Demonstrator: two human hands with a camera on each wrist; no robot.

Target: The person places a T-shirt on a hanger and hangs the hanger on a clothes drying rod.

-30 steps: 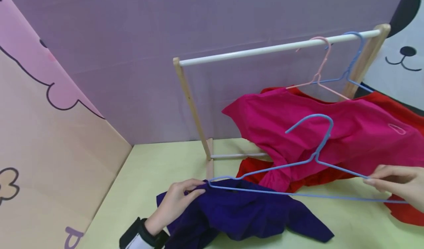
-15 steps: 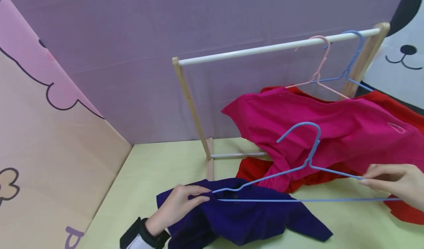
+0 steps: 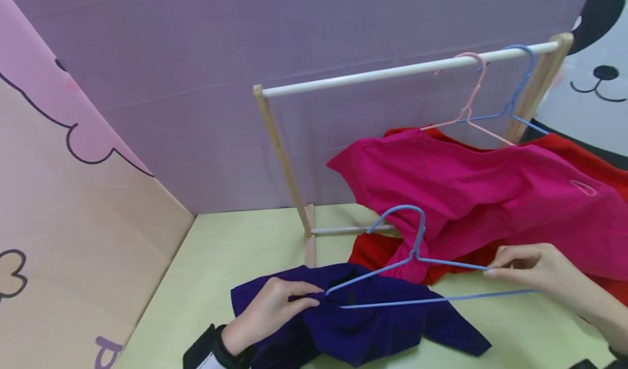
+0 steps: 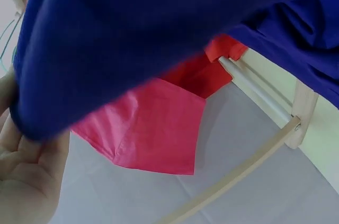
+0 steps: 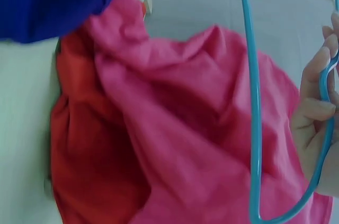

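A dark blue garment (image 3: 378,331) lies crumpled on the tabletop, its neck opening facing up. My left hand (image 3: 275,310) pinches the garment by the edge of its neck; in the left wrist view the blue cloth (image 4: 116,44) drapes over those fingers. A light blue hanger (image 3: 420,233) is in my right hand (image 3: 542,268), thumb and fingers pinching its right arm. The hanger's left end dips into the neck beside my left fingertips, and cloth hides its tip. Its hook points up and to the left. In the right wrist view the hanger's bar (image 5: 255,102) runs vertically.
Behind stands a wooden rack with a white rail (image 3: 382,74). On it hang a pink garment (image 3: 441,194) on a pink hanger (image 3: 475,85) and a red garment (image 3: 596,151) on a blue hanger (image 3: 524,85). The pale yellow tabletop (image 3: 230,243) meets walls left and behind.
My right hand has moved left with the hanger, which has also lowered. Its left end has gone from above the neck into the opening. My left hand has shifted slightly right and down.
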